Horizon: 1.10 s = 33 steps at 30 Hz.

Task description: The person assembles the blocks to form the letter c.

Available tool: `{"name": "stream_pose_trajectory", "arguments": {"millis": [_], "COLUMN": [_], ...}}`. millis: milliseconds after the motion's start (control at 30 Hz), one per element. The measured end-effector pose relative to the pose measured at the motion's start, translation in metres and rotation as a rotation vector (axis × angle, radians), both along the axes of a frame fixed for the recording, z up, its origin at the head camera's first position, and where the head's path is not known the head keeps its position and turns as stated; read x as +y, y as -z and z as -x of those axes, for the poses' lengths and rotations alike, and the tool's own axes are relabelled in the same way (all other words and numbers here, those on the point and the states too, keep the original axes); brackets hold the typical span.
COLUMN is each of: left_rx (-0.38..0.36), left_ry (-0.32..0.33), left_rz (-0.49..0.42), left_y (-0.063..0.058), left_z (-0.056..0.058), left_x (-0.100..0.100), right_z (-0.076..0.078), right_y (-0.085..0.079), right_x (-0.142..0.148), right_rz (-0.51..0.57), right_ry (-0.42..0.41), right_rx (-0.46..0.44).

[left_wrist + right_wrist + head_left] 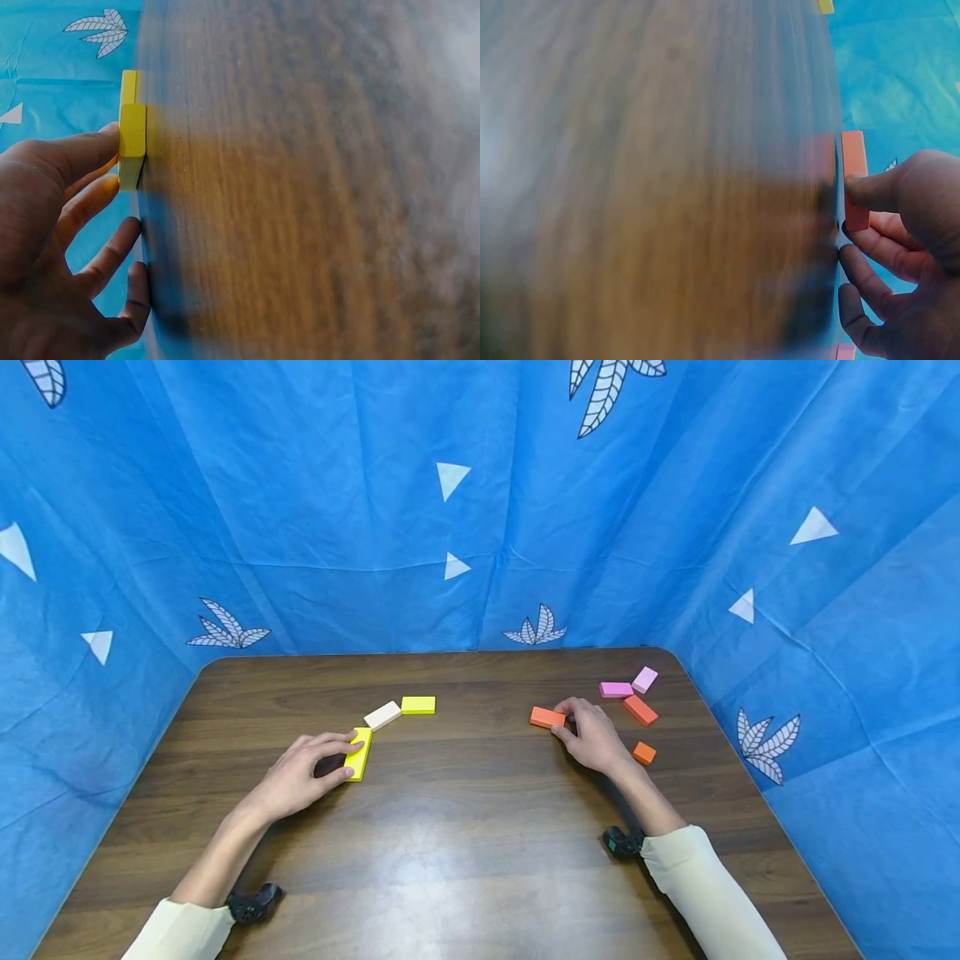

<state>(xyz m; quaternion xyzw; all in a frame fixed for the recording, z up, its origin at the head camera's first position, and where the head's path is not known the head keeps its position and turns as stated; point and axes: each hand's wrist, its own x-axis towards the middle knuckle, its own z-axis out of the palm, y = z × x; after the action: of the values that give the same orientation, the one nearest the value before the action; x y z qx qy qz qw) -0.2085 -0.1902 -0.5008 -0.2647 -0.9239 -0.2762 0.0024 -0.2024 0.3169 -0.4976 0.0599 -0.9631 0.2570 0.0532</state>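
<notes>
In the head view my left hand [296, 777] is at a yellow block [360, 760] on the table, gripping it between thumb and fingertips. In the left wrist view this yellow block [133, 131] shows a stepped edge; whether it is one block or two in line I cannot tell. Touching its far end is a white block [382, 716], with another yellow block [418, 705] at that one's right. My right hand [592, 737] pinches an orange block [547, 717] between thumb and finger; the right wrist view shows the thumb on the orange block [856, 180].
Right of my right hand lie a pink block [616, 690], a light pink block [645, 680], an orange-red block [641, 710] and a small orange block [643, 753]. The wooden table [450, 827] is bordered by a blue curtain [480, 510].
</notes>
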Motion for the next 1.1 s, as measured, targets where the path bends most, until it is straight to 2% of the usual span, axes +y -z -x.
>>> {"name": "stream_pose_trajectory", "arguments": {"millis": [333, 1100], "left_rx": [-0.038, -0.033], "left_ry": [-0.019, -0.022], "left_rz": [0.004, -0.005], "left_y": [-0.001, -0.001], "left_z": [-0.002, -0.002], "left_x": [0.001, -0.001], "right_z": [0.007, 0.023], "right_y": [-0.002, -0.002], "right_x": [-0.015, -0.056], "right_rz": [0.002, 0.013], "right_ry": [-0.029, -0.065], "right_rx": [0.007, 0.018]}}
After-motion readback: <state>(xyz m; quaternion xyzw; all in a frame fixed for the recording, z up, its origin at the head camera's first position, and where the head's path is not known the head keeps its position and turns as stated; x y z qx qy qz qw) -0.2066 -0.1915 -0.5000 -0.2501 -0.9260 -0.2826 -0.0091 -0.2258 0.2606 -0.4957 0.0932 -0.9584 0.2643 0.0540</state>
